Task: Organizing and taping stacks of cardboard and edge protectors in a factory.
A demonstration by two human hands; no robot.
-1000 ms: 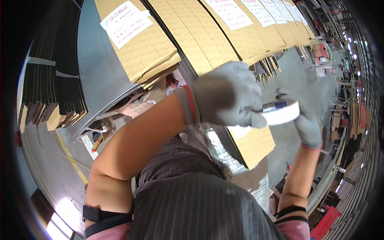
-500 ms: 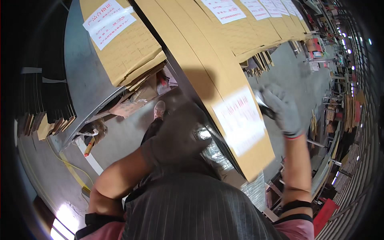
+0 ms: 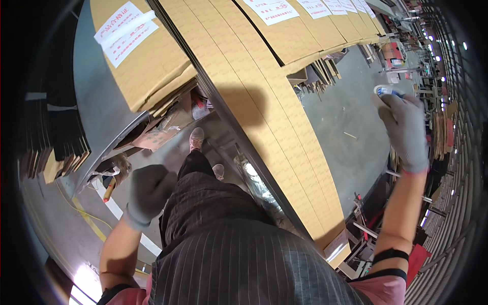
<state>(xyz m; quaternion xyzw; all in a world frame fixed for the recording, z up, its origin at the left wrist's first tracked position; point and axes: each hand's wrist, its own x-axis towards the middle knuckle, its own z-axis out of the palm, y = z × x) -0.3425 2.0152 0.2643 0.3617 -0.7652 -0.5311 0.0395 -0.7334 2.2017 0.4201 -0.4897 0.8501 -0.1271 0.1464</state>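
Observation:
A long tan cardboard-wrapped package (image 3: 264,132) with lengthwise seams runs diagonally in front of me. At its near end a white paper label (image 3: 335,245) shows at a slant. My right hand (image 3: 406,129), in a grey glove, is raised beyond the package's right side, apart from it. Its fingers close on a small white-and-blue object (image 3: 385,91) whose kind I cannot make out. On the other side, my left hand (image 3: 150,193), also gloved in grey, hangs beside my left thigh with curled fingers and nothing visible in them.
Tan packages with white labels (image 3: 272,10) lie at the far side. Another labelled package (image 3: 145,56) rests on a grey table (image 3: 96,86) at left. Dark-faced boards (image 3: 53,132) stand at far left. A yellow cable (image 3: 76,206) crosses the floor.
My left hand has drawn back left, away from the package. My right hand has moved right and up from the package's edge. The paper label now appears lower, at the near end.

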